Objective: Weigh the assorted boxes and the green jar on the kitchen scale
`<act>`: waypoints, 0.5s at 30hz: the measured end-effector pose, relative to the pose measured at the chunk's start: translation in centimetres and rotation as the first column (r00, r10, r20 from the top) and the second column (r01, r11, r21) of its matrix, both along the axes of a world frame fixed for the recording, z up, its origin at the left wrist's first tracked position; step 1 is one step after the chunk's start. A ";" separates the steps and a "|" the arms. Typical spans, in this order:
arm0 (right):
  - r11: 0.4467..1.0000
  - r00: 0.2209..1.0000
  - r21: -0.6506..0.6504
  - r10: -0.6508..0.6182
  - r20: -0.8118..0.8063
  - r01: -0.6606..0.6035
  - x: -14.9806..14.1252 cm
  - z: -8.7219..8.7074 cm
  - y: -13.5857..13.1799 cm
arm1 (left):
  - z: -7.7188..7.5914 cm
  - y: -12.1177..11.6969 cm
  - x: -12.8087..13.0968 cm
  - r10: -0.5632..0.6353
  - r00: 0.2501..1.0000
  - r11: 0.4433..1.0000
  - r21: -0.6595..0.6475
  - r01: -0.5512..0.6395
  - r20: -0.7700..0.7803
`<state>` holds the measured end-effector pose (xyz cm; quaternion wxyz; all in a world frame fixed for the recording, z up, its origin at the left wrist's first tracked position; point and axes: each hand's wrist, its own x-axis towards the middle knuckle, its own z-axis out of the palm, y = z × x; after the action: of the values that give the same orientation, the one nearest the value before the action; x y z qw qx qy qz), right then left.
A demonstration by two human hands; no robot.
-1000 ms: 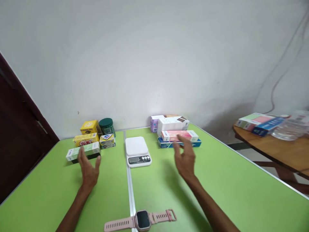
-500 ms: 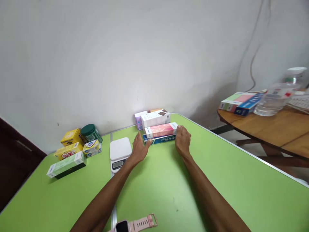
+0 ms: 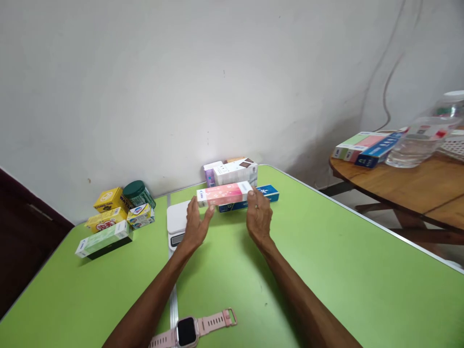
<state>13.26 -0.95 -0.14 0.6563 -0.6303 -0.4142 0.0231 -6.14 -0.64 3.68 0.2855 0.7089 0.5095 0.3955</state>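
Observation:
Between my two hands hangs a long pink-and-white box (image 3: 224, 193), lifted in front of the other boxes. My left hand (image 3: 196, 224) grips its left end, thumb at the near side. At the right end, my right hand (image 3: 258, 215) closes on the box. Behind and below it a blue box (image 3: 267, 192) lies on the green table (image 3: 224, 270), partly covered by the pink box and my right hand. Just left of my left hand sits a white kitchen scale (image 3: 177, 217), its display partly hidden by that hand.
A white box (image 3: 235, 172) and a purple box (image 3: 210, 175) stand by the wall. At left are a green-and-white box (image 3: 105, 239), yellow boxes (image 3: 108, 199) and a green jar (image 3: 138, 195). A pink-strapped watch (image 3: 186, 331) lies in front; a wooden table (image 3: 398, 186) holds boxes and a bottle (image 3: 413, 145).
Both hands have moved left with the pink box, taking it off the blue box towards the scale. More of the blue box's right end now shows.

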 end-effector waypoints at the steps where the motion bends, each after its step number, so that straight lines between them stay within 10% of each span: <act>1: 0.998 0.998 0.002 0.058 -0.007 -0.057 -1.6 0.0 -0.4 | 0.1 -0.4 -1.8 0.031 1.000 0.999 0.043 -0.031 0.006; 9: 0.919 0.916 -0.012 0.391 -0.089 -0.394 -12.8 -2.0 0.0 | -3.5 -0.4 -13.7 0.222 0.975 0.974 0.046 -0.223 0.030; 15: 0.910 0.908 -0.100 0.382 -0.175 -0.402 -12.9 -4.3 0.1 | -6.6 -0.1 -15.7 0.214 0.965 0.977 -0.032 -0.212 0.149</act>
<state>0.37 -0.88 -4.47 0.6239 -0.5731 -0.4788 0.2302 -21.89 -0.73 -2.95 0.2849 0.6157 0.5626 0.4725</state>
